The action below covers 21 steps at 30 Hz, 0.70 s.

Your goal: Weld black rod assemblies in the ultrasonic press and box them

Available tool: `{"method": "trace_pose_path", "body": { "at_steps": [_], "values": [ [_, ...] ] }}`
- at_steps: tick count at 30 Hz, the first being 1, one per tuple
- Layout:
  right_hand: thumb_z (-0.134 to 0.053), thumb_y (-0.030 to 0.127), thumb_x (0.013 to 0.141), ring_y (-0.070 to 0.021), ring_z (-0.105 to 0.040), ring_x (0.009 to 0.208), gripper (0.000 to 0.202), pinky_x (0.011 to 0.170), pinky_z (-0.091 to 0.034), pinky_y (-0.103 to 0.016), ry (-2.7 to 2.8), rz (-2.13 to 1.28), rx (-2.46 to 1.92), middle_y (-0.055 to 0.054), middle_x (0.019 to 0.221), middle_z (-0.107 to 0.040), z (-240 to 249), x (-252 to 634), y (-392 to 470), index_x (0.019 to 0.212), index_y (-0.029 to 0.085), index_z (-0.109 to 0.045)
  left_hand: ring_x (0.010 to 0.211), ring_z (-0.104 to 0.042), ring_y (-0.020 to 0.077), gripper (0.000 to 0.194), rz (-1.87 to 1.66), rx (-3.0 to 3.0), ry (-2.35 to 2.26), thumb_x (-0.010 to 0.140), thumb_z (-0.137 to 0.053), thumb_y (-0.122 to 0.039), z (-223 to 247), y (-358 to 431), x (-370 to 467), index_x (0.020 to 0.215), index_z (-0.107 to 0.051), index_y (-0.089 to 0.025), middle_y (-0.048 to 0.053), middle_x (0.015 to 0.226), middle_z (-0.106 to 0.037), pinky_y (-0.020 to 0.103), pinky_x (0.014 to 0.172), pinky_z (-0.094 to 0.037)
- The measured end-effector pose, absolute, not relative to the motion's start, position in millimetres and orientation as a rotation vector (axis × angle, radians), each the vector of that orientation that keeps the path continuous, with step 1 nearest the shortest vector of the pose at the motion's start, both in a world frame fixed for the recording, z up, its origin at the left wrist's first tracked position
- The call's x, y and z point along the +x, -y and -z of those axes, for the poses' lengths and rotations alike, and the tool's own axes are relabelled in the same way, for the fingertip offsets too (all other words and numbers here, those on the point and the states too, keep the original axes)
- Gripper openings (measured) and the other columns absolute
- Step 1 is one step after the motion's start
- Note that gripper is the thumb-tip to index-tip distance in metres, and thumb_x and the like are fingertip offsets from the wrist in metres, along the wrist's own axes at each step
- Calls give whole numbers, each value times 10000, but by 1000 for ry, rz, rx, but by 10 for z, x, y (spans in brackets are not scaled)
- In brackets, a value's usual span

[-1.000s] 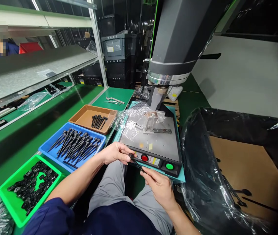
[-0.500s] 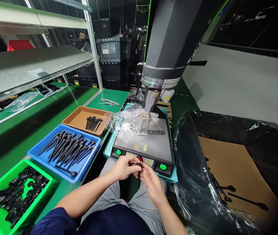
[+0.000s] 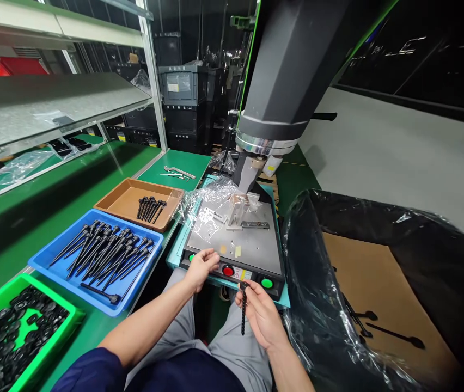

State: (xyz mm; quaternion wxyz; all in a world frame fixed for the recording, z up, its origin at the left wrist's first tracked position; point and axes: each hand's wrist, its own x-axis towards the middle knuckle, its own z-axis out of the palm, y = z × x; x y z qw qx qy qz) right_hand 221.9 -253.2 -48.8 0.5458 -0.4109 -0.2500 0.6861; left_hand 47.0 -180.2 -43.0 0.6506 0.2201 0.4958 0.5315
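My right hand [image 3: 258, 310] pinches the head of a black ribbed stick [image 3: 243, 318], which hangs down over my lap. At the front left corner of the machine base [image 3: 236, 239], my left hand [image 3: 202, 268] is raised beside a green button, with its fingers bent close together; whether anything small is between them cannot be made out. A red button [image 3: 227, 270] shows between the hands, and another green button [image 3: 267, 282] is just above my right hand. On the grey plate stands a metal fixture [image 3: 238, 211] with clear plastic film beside it.
Left: a blue tray [image 3: 38, 265] of similar black sticks, a brown tray [image 3: 111, 197] with several, a green tray [image 3: 74, 321] of small black parts. A lined box [image 3: 362, 261] holding sticks stands right. The machine head [image 3: 273, 98] overhangs the plate. Wrenches [image 3: 178, 172] lie behind.
My hands, together around the black stick before, have moved apart. My left hand has let go and moved up and left; my right hand has kept the stick, slightly lower and further right.
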Motion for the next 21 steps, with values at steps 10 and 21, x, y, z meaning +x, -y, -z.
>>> {"method": "trace_pose_path", "body": {
  "at_steps": [10, 21],
  "values": [
    [-809, 448, 720, -141, -587, 663, 448, 572, -435, -242, 681, -1742, -1021, -50, 903, -654, 592, 2132, 2297, 1059, 187, -676, 799, -704, 171, 225, -1162, 175, -933, 767, -764, -217, 397, 1269, 608, 873, -578, -150, 81, 925, -683, 272, 723, -590],
    [-835, 419, 615, -168, -618, 728, 447, 641, -485, -272, 713, -1578, -995, -33, 861, -667, 505, 1922, 1387, 950, 187, -650, 736, -722, 173, 183, -1114, 276, -737, 778, -702, -79, 84, 1480, 616, 929, -603, -105, 106, 879, -716, 238, 670, -600]
  ]
}}
